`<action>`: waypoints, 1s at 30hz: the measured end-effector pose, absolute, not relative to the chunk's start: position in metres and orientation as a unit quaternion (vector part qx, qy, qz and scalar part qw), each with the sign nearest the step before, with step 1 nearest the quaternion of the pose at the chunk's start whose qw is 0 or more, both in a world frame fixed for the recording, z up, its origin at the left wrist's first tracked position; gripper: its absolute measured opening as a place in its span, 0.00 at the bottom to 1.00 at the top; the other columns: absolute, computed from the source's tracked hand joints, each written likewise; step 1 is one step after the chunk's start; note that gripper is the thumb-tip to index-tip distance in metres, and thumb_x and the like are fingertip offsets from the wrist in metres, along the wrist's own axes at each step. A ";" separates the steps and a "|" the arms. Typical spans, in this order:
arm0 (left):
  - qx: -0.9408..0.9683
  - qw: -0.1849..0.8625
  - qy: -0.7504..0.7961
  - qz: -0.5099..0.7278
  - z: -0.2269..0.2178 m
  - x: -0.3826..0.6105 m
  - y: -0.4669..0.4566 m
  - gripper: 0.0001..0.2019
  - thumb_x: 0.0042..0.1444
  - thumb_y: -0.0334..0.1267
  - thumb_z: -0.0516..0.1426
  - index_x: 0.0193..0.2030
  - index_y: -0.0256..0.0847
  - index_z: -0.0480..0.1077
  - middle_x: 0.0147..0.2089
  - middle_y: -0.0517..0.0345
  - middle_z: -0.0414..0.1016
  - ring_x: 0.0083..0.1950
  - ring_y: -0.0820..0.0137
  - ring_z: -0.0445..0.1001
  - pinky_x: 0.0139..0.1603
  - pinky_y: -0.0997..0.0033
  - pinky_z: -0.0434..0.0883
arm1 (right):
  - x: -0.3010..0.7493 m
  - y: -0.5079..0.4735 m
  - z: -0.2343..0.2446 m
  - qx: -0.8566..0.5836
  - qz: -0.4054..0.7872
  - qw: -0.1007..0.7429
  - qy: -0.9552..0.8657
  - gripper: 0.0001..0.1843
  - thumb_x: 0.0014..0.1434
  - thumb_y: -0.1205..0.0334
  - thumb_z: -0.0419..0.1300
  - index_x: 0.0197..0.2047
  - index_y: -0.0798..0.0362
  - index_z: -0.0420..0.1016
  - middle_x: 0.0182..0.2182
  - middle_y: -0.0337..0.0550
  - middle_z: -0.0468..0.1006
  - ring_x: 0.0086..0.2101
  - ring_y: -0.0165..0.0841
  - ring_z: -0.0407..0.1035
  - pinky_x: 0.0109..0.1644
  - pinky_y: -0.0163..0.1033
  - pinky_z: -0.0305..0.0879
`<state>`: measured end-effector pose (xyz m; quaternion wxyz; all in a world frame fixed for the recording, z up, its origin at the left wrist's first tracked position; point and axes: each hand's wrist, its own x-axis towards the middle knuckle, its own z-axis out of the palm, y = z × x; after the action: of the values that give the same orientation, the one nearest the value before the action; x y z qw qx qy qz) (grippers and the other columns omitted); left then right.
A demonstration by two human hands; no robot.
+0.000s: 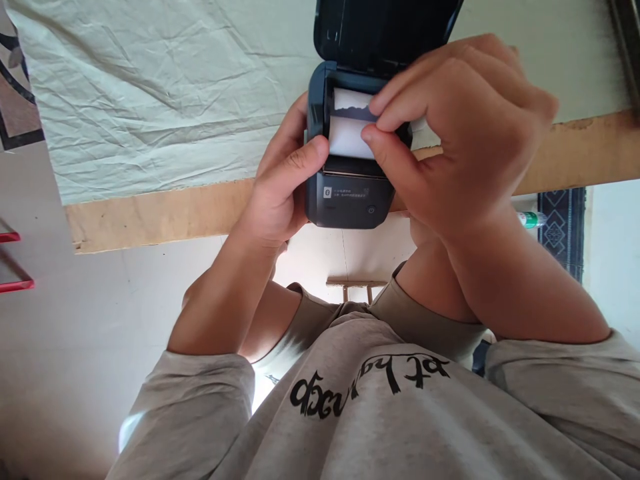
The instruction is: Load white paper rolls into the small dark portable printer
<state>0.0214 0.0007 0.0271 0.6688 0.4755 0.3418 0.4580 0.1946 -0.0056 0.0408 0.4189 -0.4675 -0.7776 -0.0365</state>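
Note:
A dark label printer [345,205] is held over the front edge of the table, its black lid [385,33] swung up and open. Inside its bay lies a white paper roll [350,137], with a jagged torn paper edge showing across it. My left hand [283,173] grips the printer's left side, thumb on the rim of the bay. Over the right end of the roll, my right hand [465,127] has its thumb and fingertips drawn together at the paper. The roll's right end is hidden behind those fingers.
A wrinkled pale green cloth [175,87] covers the table, whose bare wooden edge [165,213] runs along the front. Below are a wooden stool or rack [357,283], a dark patterned mat [560,233], a bottle [531,219] and a red-edged object [15,287].

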 end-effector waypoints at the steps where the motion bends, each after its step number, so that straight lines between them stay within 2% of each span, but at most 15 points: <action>1: 0.475 0.662 0.351 0.462 0.026 0.023 0.000 0.15 0.59 0.51 0.54 0.48 0.50 0.73 0.48 0.55 0.77 0.70 0.51 0.63 0.60 0.56 0.71 | 0.195 -0.006 0.040 -0.477 -0.050 0.411 -0.775 0.08 0.63 0.60 0.56 0.31 0.50 0.69 0.33 0.33 0.79 0.39 0.33 0.76 0.45 0.43 0.70; 6: 0.463 0.661 0.344 0.480 0.028 0.029 -0.002 0.16 0.58 0.51 0.54 0.49 0.50 0.73 0.51 0.56 0.77 0.71 0.49 0.62 0.58 0.56 0.73 | 0.196 -0.005 0.041 -0.488 -0.118 0.403 -0.765 0.09 0.62 0.57 0.55 0.35 0.51 0.72 0.31 0.38 0.76 0.35 0.33 0.71 0.42 0.43 0.66; 10: 0.452 0.687 0.339 0.457 0.028 0.023 0.001 0.16 0.58 0.48 0.57 0.51 0.51 0.74 0.51 0.56 0.79 0.72 0.52 0.59 0.63 0.57 0.70 | 0.193 -0.005 0.051 -0.551 -0.055 0.316 -0.770 0.06 0.57 0.64 0.57 0.39 0.52 0.73 0.35 0.37 0.78 0.37 0.35 0.71 0.41 0.43 0.67; 15: 0.457 0.705 0.313 0.444 0.025 0.016 0.005 0.20 0.56 0.46 0.58 0.56 0.54 0.72 0.51 0.58 0.79 0.73 0.54 0.58 0.66 0.55 0.68 | 0.188 -0.001 0.072 -0.615 0.028 0.222 -0.756 0.15 0.54 0.64 0.57 0.46 0.49 0.72 0.42 0.34 0.80 0.42 0.39 0.73 0.51 0.47 0.66; 18: 0.448 0.703 0.339 0.435 0.029 0.017 0.003 0.19 0.55 0.48 0.59 0.54 0.54 0.73 0.51 0.57 0.79 0.73 0.52 0.58 0.64 0.56 0.69 | 0.188 0.001 0.076 -0.620 0.032 0.183 -0.762 0.15 0.56 0.64 0.54 0.46 0.49 0.73 0.41 0.34 0.79 0.44 0.40 0.73 0.53 0.48 0.66; 20: 0.454 0.698 0.353 0.427 0.032 0.017 0.002 0.17 0.55 0.49 0.60 0.51 0.52 0.74 0.50 0.56 0.79 0.72 0.51 0.59 0.63 0.57 0.70 | 0.191 0.000 0.072 -0.596 -0.007 0.212 -0.775 0.13 0.56 0.64 0.53 0.43 0.49 0.73 0.37 0.36 0.78 0.42 0.39 0.74 0.48 0.46 0.67; 24: 0.483 0.678 0.351 0.428 0.028 0.017 0.004 0.14 0.57 0.48 0.57 0.47 0.48 0.73 0.47 0.54 0.78 0.68 0.51 0.65 0.60 0.60 0.71 | 0.200 -0.010 0.058 -0.488 -0.086 0.333 -0.802 0.07 0.59 0.65 0.52 0.37 0.49 0.71 0.30 0.36 0.74 0.35 0.32 0.72 0.39 0.40 0.65; 27: 0.509 0.658 0.324 0.451 0.020 0.017 0.007 0.17 0.59 0.52 0.53 0.48 0.45 0.72 0.45 0.53 0.77 0.66 0.50 0.68 0.55 0.59 0.74 | 0.201 -0.020 0.051 -0.446 -0.108 0.370 -0.808 0.06 0.59 0.66 0.53 0.35 0.47 0.70 0.27 0.36 0.73 0.32 0.31 0.69 0.36 0.39 0.62; 30: 0.534 0.637 0.310 0.461 0.015 0.016 0.009 0.23 0.59 0.58 0.51 0.51 0.45 0.71 0.48 0.56 0.75 0.66 0.49 0.68 0.53 0.58 0.74 | 0.196 -0.027 0.046 -0.423 -0.114 0.382 -0.814 0.07 0.58 0.68 0.53 0.34 0.46 0.70 0.24 0.35 0.73 0.29 0.30 0.67 0.33 0.39 0.60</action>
<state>0.0159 0.0089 0.0145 0.6374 0.5338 0.3100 0.4611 0.1958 -0.0270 0.0456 0.3822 -0.4227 -0.8138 -0.1139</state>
